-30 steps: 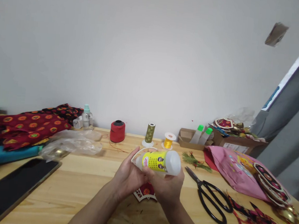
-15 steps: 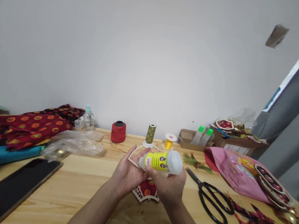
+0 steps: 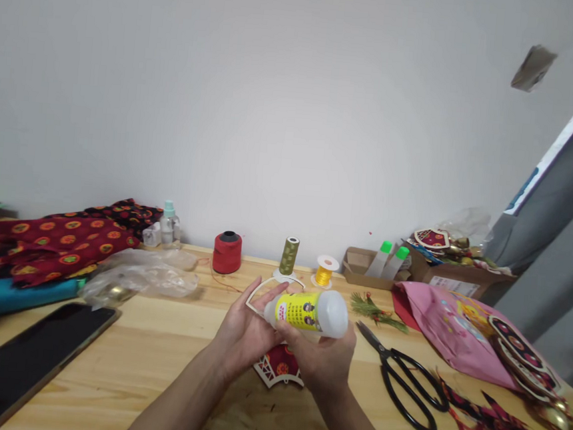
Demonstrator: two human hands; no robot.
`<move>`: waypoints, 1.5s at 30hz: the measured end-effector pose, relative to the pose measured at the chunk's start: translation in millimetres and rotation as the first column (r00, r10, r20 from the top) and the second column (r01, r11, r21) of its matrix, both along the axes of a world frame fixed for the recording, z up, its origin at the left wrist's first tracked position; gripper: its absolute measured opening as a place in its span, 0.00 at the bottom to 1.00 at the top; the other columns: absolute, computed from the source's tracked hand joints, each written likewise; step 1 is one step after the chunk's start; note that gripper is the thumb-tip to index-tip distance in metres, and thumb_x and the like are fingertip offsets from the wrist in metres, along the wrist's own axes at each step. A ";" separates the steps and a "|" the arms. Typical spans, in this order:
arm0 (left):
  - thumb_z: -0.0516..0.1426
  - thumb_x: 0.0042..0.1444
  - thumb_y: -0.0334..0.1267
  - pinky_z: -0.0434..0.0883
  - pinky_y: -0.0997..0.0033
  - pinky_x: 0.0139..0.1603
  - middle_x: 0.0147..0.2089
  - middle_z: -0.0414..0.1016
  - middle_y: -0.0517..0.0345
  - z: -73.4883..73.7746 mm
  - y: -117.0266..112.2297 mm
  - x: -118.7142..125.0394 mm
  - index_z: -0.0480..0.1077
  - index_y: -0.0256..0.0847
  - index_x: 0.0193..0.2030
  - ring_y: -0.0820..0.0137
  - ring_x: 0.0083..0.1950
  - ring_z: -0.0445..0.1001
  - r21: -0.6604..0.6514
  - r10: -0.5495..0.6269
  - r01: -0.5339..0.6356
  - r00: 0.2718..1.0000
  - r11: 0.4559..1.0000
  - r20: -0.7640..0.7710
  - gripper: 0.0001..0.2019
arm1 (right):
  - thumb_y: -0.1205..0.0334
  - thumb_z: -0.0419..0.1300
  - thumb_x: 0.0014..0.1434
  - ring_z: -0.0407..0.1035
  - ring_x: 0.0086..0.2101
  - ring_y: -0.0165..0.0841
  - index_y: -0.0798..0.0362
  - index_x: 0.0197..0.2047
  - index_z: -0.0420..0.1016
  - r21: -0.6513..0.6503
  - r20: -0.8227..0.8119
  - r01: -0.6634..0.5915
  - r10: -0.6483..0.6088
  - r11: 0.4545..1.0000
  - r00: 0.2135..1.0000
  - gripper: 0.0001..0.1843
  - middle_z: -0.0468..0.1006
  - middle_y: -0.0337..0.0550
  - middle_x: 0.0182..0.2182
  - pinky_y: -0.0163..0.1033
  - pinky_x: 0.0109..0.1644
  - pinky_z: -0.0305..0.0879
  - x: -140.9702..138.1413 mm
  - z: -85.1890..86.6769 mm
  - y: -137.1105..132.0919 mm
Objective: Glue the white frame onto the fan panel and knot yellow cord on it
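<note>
My left hand [image 3: 240, 335] is closed on a thin pale wooden frame [image 3: 256, 288] with a curved top edge. Over that frame, my right hand [image 3: 329, 365] grips a white glue bottle [image 3: 303, 310] with a yellow label. The bottle lies nearly sideways, its narrow end toward the frame and its wide base to the right. Where the nozzle meets the frame is hidden by the bottle and fingers. Below both hands, a dark red patterned fabric piece with a cut-out wooden border [image 3: 281, 363] lies on the table, partly covered.
Black-handled scissors [image 3: 402, 379] and fabric scraps [image 3: 503, 428] lie to the right, near a pink bag [image 3: 453, 316]. Red [image 3: 227, 253], green [image 3: 289, 257] and yellow [image 3: 325, 273] thread spools stand at the back. A phone [image 3: 27, 366] and patterned cloth [image 3: 68, 243] are left.
The glue bottle and my right hand have shifted very slightly to the left. Both hands keep their hold.
</note>
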State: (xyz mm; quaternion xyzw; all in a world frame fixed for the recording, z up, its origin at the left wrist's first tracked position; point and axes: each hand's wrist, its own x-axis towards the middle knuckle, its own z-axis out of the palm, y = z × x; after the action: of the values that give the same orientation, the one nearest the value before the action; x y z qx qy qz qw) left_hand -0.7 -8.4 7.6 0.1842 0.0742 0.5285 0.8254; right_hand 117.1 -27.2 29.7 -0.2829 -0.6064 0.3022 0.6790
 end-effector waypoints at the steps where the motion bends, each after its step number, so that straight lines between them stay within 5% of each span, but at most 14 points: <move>1: 0.48 0.51 0.45 0.65 0.65 0.37 0.39 0.72 0.48 0.7 -0.1 -0.8 0.60 0.35 0.49 0.64 0.38 0.70 -0.004 0.005 -0.005 1.000 1.000 0.006 0.21 | 0.67 0.64 0.35 0.71 0.27 0.34 0.56 0.31 0.70 0.001 0.000 -0.005 0.005 1.000 1.000 0.15 0.77 0.43 0.27 0.34 0.30 0.70 0.3 0.0 0.2; 17: 0.48 0.52 0.44 0.65 0.67 0.35 0.36 0.72 0.50 -1.9 -0.2 3.5 0.61 0.36 0.47 0.65 0.36 0.71 -0.005 0.019 -0.019 1.000 1.000 -0.011 0.19 | 0.65 0.65 0.35 0.71 0.31 0.37 0.57 0.37 0.69 -0.032 -0.055 0.024 -0.026 0.999 0.998 0.22 0.76 0.47 0.31 0.39 0.33 0.70 -1.7 -16.0 5.3; 33: 0.48 0.51 0.46 0.64 0.63 0.41 0.44 0.68 0.45 11.1 -4.9 -5.3 0.50 0.36 0.55 0.63 0.40 0.70 -0.003 0.061 -0.062 0.998 0.998 -0.023 0.26 | 0.65 0.65 0.33 0.71 0.26 0.35 0.57 0.31 0.69 -0.042 0.004 0.053 -0.053 0.998 0.999 0.18 0.76 0.44 0.26 0.37 0.30 0.70 0.2 -4.5 1.0; 45: 0.47 0.51 0.45 0.64 0.64 0.40 0.40 0.70 0.46 11.7 -5.1 -3.0 0.49 0.35 0.56 0.64 0.37 0.71 0.004 0.055 -0.055 0.998 0.998 -0.010 0.27 | 0.67 0.65 0.34 0.71 0.30 0.37 0.57 0.36 0.68 -0.020 -0.015 -0.003 0.002 1.000 1.000 0.21 0.76 0.45 0.30 0.39 0.35 0.69 -0.2 -9.5 3.0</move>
State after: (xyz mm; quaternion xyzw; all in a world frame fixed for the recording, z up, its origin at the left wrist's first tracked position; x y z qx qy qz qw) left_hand -3.6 -13.5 19.2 0.1861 0.0824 0.5504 0.8097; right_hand 116.9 -24.1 20.2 -0.2868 -0.5986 0.3113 0.6801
